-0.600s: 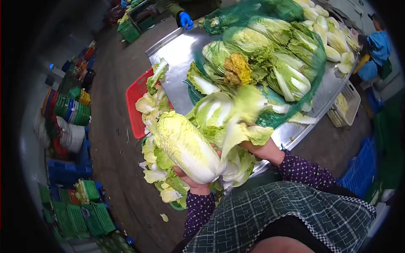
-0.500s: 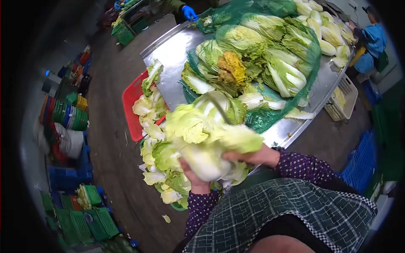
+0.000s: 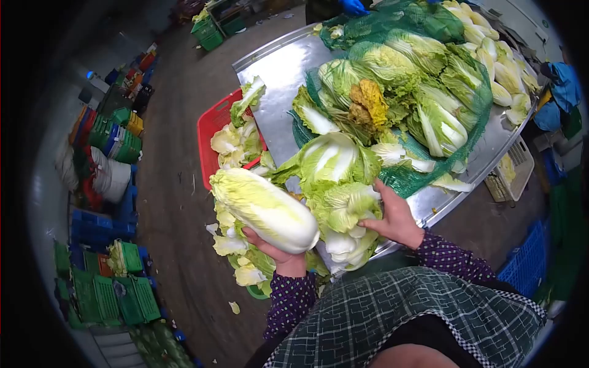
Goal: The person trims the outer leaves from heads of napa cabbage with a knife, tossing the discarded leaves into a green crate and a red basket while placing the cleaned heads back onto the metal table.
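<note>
My left hand [image 3: 276,250] is wrapped round the underside of a pale, trimmed napa cabbage [image 3: 267,210], its white base pointing right. Just to its right, my right hand [image 3: 397,219] has thumb and fingers spread beside loose green leaves [image 3: 346,214]; the thumb touches them. Behind the leaves, a green leafy cabbage piece [image 3: 331,161] lies at the table's near edge. Green netting [image 3: 402,182] spreads under and around several whole cabbages [image 3: 435,119] on the metal table [image 3: 270,73]. A yellow-brown withered leaf [image 3: 368,103] rests on them.
A red crate [image 3: 208,126] of leaves stands left of the table, with more leaves [image 3: 251,270] below it. Pale cabbages [image 3: 509,76] are piled at the far right. A white crate [image 3: 521,165] and blue crate [image 3: 524,251] stand right. A co-worker's blue-gloved hand [image 3: 354,7] shows at the top.
The cabbage has come away from its outer leaves and moved left in my left hand. My right hand has opened beside the leaves. The view has shifted, so the table appears further right.
</note>
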Tool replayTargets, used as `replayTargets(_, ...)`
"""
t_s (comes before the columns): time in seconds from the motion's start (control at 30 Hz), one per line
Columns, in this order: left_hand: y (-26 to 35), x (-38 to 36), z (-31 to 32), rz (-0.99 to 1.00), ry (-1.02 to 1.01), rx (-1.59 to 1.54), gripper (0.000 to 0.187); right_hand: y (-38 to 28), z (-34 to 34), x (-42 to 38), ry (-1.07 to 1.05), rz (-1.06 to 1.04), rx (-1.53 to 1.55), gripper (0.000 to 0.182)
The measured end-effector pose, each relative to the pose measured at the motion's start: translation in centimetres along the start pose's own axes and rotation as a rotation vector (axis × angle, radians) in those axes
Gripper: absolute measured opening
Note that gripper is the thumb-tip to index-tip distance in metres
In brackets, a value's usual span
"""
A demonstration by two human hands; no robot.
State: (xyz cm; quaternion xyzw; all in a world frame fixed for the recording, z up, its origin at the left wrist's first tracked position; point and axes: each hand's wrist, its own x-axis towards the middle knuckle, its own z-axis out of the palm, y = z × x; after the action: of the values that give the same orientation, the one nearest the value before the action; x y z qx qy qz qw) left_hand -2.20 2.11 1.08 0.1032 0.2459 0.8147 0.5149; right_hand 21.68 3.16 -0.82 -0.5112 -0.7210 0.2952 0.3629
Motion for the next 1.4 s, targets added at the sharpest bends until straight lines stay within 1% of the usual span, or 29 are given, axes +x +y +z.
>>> replayTargets(0.03, 0.0, -0.8, 1.0, -0.011, 0.003, 0.001, 0.087, -2.2, -1.4, 0.8, 0.021, -0.019, 0.105, 0.067)
replayTargets(0.07, -0.3, -1.4, 2.0, 0.060, -0.050, 0.069, 0.087, -4.4, -2.9, 1.1, -0.188, 0.179, 0.302, 0.063)
replayTargets(0.1, -0.9, -1.6, 2.5, 0.130, -0.109, 0.133, 0.088, -5.4, -3.1, 1.5, -0.383, 0.384, 0.690, 0.055)
replayTargets(0.13, -1.0, -1.3, 1.0, 0.093, -0.454, 0.066, 0.087, -5.2, -2.2, 1.3, -0.461, 0.431, 0.987, 0.049)
replayTargets(0.17, -1.1, -0.5, -0.1, 0.077, -0.461, 0.054, 0.087, -4.2, -0.6, 0.9, -0.537, 0.468, 1.286, 0.045)
replayTargets(0.2, -1.0, 0.3, -0.7, 0.214, -0.571, 0.506, 0.085, -2.2, 1.7, 0.7, -0.336, 0.389, 1.070, 0.047)
replayTargets(0.23, -0.8, 0.4, 1.1, 0.359, -0.664, 0.964, 0.082, -3.0, 1.5, 1.3, -0.210, 0.451, 1.299, 0.048)
replayTargets(0.27, -1.6, -1.8, 3.0, 0.329, -0.366, 1.161, 0.078, -3.8, 0.7, 1.9, -0.164, 0.270, 1.303, 0.046)
replayTargets(0.3, -2.5, -2.7, 3.2, 0.327, -0.370, 1.156, 0.078, -4.7, -0.3, 2.6, -0.119, 0.090, 1.306, 0.043)
replayTargets(0.33, -3.0, -3.4, 3.2, -0.012, -0.283, 0.863, 0.076, -5.1, -1.3, 3.0, -0.113, 0.088, 1.305, 0.043)
replayTargets(0.37, -3.1, -3.8, 3.1, -0.339, -0.187, 0.559, 0.074, -5.4, -2.2, 3.3, -0.157, 0.022, 1.012, 0.040)
replayTargets(0.4, -3.0, -4.2, 3.1, -0.436, -0.212, 0.311, 0.075, -5.5, -2.5, 3.3, -0.201, -0.037, 0.719, 0.037)
replayTargets(0.43, -2.9, -4.1, 2.3, -0.438, -0.207, 0.312, 0.075, -5.0, -1.4, 3.6, -0.134, -0.222, 0.708, 0.033)
replayTargets(0.5, -2.3, -2.9, 0.4, -0.483, -0.366, 0.363, 0.089, -4.0, -1.5, 4.3, -0.090, -0.285, 0.485, 0.033)
replayTargets(0.57, -1.0, -2.6, 0.7, -0.519, -0.341, 0.453, 0.097, -3.0, -2.6, 5.4, 0.018, -0.461, 0.190, 0.031)
replayTargets(0.63, -0.9, -2.4, 0.1, -0.645, -0.341, 0.334, 0.094, -3.8, -4.4, 5.2, -0.010, -0.475, 0.095, 0.035)
replayTargets(0.7, -1.1, -3.1, -0.9, -0.644, -0.347, 0.298, 0.096, -4.1, -5.7, 4.8, -0.155, -0.542, -0.210, 0.038)
replayTargets(0.83, -1.0, -4.2, 0.1, -0.669, -0.301, 0.272, 0.099, -4.7, -7.0, 4.9, -0.161, -0.667, -0.308, 0.042)
replayTargets(0.9, -0.5, -3.8, 1.3, -0.679, -0.455, 0.494, 0.096, -5.0, -7.7, 5.4, -0.171, -0.700, -0.360, 0.040)
replayTargets(1.03, -0.4, -4.5, 4.3, -0.631, -0.545, 0.554, 0.094, -5.0, -8.9, 5.7, -0.235, -0.793, -0.534, 0.044)
replayTargets(1.1, -0.6, -4.7, 3.7, -0.652, -0.539, 0.531, 0.095, -2.0, -8.4, 5.9, -0.159, -0.801, -0.477, 0.057)
replayTargets(1.13, -0.5, -4.9, 3.2, -0.671, -0.534, 0.510, 0.097, 0.6, -8.6, 6.3, -0.154, -0.675, -0.519, 0.053)
replayTargets(1.17, -0.6, -4.9, 3.1, -0.674, -0.535, 0.483, 0.099, 3.2, -8.5, 5.6, -0.152, -0.689, -0.520, 0.053)
replayTargets(1.2, -0.9, -5.8, 3.2, -0.560, -0.462, 0.492, 0.093, 4.9, -8.5, 5.2, -0.147, -0.549, -0.523, 0.047)
replayTargets(1.23, -1.3, -5.1, 3.6, -0.537, -0.468, 0.483, 0.093, 6.6, -8.4, 5.1, -0.149, -0.415, -0.530, 0.042)
replayTargets(1.3, -1.8, -5.1, 4.0, -0.517, -0.410, 0.644, 0.087, 5.1, -7.0, 3.5, -0.208, -0.093, 0.139, 0.043)
replayTargets(1.33, -2.9, -5.4, 5.1, -0.408, -0.320, 0.663, 0.061, 3.4, -7.1, 2.4, -0.313, 0.074, 0.288, 0.047)
replayTargets(1.37, -4.0, -5.0, 5.7, -0.399, -0.340, 0.657, 0.061, 1.1, -7.7, 1.7, -0.382, 0.251, 0.490, 0.054)
replayTargets(1.4, -4.9, -4.8, 6.0, -0.351, -0.324, 0.792, 0.048, 0.9, -6.6, 0.7, -0.304, 0.172, 0.623, 0.057)
